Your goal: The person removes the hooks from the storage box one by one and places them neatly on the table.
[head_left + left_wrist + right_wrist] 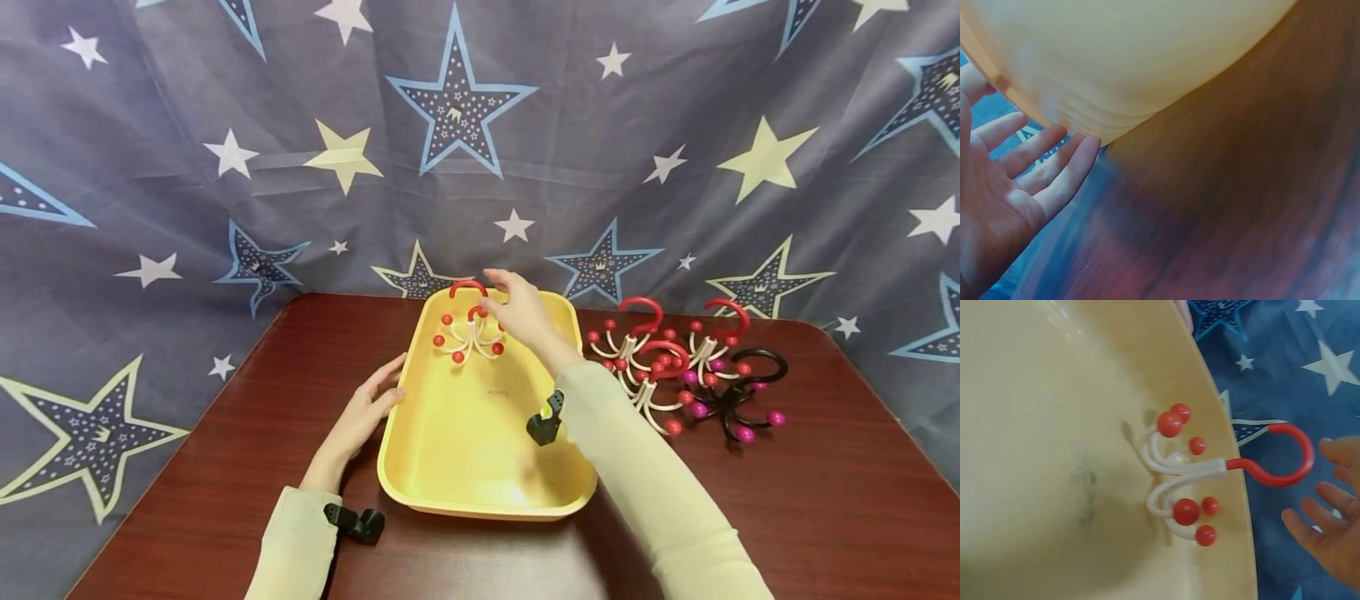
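A yellow plastic tray (480,450) stands on the table. Inside its far end is a multi-arm hanger (471,335) with a red hook, curved white arms and red ball tips. In the right wrist view the hanger (1204,467) is upright, its hook rising past the rim. My right hand (525,315) hovers beside the hook, fingers extended; a gap separates the fingers (1302,530) from it. My left hand (367,412) touches the tray's left side with fairly straight fingers, its fingertips (1088,147) against the outer wall in the left wrist view.
Right of the tray lie a black hanger (735,400) with magenta tips and three red-and-white hangers, one (645,392) nearest the tray. A starry cloth (555,200) hangs behind the dark red wooden table (832,500).
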Motion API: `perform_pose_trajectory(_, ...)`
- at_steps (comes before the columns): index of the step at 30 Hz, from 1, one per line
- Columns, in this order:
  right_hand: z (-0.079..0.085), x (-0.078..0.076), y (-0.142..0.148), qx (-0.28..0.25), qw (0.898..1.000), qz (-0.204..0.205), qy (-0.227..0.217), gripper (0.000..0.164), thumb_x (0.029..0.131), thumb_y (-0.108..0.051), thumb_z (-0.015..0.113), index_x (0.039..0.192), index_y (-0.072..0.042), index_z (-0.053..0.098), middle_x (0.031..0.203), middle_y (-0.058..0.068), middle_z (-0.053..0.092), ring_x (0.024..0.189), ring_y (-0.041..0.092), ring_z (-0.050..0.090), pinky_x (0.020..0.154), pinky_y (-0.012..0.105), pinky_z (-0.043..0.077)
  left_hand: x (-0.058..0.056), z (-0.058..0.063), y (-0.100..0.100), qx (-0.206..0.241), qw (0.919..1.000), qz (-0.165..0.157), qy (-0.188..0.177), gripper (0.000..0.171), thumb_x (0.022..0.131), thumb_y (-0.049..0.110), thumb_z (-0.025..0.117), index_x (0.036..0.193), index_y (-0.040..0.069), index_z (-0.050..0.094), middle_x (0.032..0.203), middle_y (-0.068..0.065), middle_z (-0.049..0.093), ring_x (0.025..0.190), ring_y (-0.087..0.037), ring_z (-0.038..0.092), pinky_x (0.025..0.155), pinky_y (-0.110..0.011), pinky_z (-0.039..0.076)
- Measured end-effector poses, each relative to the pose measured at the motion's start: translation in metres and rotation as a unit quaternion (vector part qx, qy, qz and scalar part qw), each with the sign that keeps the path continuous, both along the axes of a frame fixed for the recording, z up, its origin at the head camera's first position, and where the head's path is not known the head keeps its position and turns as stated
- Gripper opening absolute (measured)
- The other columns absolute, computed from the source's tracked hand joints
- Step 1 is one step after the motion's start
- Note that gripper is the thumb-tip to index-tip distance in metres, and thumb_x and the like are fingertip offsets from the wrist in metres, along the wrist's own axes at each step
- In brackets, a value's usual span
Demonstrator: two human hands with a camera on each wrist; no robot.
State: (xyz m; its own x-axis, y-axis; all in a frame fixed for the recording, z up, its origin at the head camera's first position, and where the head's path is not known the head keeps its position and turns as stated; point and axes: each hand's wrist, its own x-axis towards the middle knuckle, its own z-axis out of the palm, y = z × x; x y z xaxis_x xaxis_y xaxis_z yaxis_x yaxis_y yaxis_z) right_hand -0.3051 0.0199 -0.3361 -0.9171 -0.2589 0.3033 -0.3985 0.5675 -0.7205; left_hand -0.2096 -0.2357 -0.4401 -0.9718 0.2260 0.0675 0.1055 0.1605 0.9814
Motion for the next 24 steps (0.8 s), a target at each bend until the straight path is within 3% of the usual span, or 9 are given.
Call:
perform_pose_trajectory(6, -0.010, -0.004, -0.014, 0.037, 0.999, -0.017, 0.015, 0.044, 0.086, -0.013, 0.059, 0.129, -0.009, 0.050, 0.117, 0.012, 0.057, 0.109, 0.025, 0.055, 0.095, 0.036, 0.041, 0.000, -0.001, 0.000, 0.003, 1.0000, 0.000, -0.001, 0.052, 0.094, 0.022, 0.049, 0.143, 0.022, 0.031, 0.135, -0.020, 0.041, 0.107, -0.031, 0.053, 0.077, -0.030, 0.050)
perform_pose_trajectory(13, -0.013, -0.004, -0.023, 0.046, 0.997, -0.058, 0.028, 0.027, 0.087, -0.009, 0.058, 0.113, -0.007, 0.062, 0.096, 0.011, 0.058, 0.093, 0.023, 0.054, 0.083, 0.034, 0.044, 0.000, 0.000, 0.003, 0.008, 0.9999, -0.003, -0.008, 0.051, 0.095, 0.016, 0.047, 0.143, 0.020, 0.030, 0.136, -0.021, 0.039, 0.111, -0.036, 0.049, 0.078, -0.029, 0.050)
perform_pose_trajectory(24, -0.010, -0.003, -0.022, -0.021, 0.997, -0.072, 0.000, 0.018, 0.089, -0.008, 0.056, 0.105, -0.009, 0.065, 0.094, 0.007, 0.068, 0.079, 0.017, 0.061, 0.070, 0.028, 0.048, -0.001, 0.001, 0.000, 0.009, 0.9999, -0.007, -0.003, 0.052, 0.095, 0.019, 0.048, 0.143, 0.021, 0.030, 0.137, -0.021, 0.038, 0.114, -0.038, 0.048, 0.079, -0.029, 0.050)
